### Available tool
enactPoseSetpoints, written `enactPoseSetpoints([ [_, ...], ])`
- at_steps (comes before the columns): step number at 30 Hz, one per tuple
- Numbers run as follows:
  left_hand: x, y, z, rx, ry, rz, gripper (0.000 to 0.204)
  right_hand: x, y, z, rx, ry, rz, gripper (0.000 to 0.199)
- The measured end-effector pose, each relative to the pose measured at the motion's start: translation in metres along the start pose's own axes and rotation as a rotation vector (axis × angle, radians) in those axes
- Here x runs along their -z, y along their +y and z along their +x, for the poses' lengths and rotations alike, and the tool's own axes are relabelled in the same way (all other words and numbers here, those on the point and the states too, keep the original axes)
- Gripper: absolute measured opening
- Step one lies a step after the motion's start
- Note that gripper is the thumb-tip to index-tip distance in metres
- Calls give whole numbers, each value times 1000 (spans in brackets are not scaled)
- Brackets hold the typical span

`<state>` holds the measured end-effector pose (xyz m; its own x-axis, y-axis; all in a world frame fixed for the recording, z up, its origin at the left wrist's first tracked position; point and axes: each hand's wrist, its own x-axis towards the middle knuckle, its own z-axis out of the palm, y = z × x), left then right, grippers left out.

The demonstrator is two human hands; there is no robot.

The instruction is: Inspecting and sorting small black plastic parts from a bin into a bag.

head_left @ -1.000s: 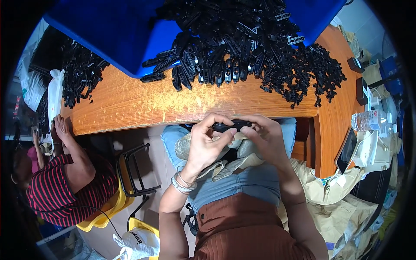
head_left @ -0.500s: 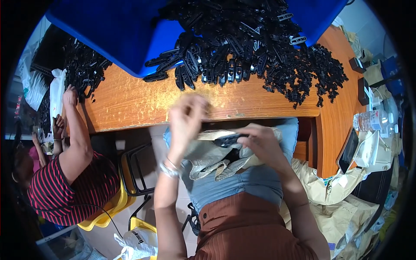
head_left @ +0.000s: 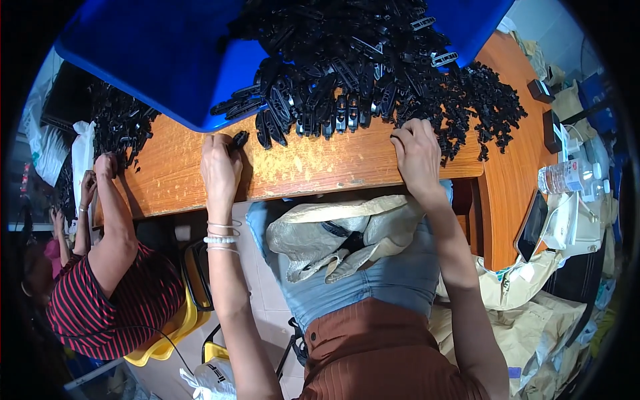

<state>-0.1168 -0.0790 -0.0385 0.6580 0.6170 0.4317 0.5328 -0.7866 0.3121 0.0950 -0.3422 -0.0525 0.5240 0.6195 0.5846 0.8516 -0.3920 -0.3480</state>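
Observation:
My left hand [head_left: 220,170] rests at the table's near edge with its fingers closed on an oblong black plastic piece [head_left: 239,139], which sticks out beside the thumb. My right hand [head_left: 420,157] is at the near side of a heap of small black parts [head_left: 460,113]; its fingers are curled, and what they hold, if anything, is hidden. Between my hands and farther back lies a pile of longer black plastic pieces [head_left: 320,87]. On my lap an open pale sack [head_left: 390,233] has a black piece [head_left: 335,229] in its mouth.
A blue bin [head_left: 153,73] tips toward the wooden table [head_left: 300,163], its black pieces spilling out. To the left a person in a striped shirt [head_left: 117,293] works at another black heap [head_left: 123,113]. On the right are a phone [head_left: 533,225], plastic bottles [head_left: 567,178] and paper sacks [head_left: 533,333].
My left hand has moved left and up to the table edge and now holds a black piece. My right hand has left the sack and the oblong piece, reaching up to the small parts.

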Motion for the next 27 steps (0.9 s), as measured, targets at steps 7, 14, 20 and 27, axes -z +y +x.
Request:
enactPoseSetpoints([
  [7,23,53,-39,308,-19,-880,27,19,-4,-15,-665,-236,1602,14],
  [14,10,130,-64,289,-364,-1364,27,46,-35,-14,-784,-316,1448,18],
  [20,11,149,-76,289,-441,-1452,21,46,-60,-26,-444,-185,1170,12],
  [27,17,151,-80,335,-430,-1545,21,46,-61,-34,-139,-67,746,13],
])
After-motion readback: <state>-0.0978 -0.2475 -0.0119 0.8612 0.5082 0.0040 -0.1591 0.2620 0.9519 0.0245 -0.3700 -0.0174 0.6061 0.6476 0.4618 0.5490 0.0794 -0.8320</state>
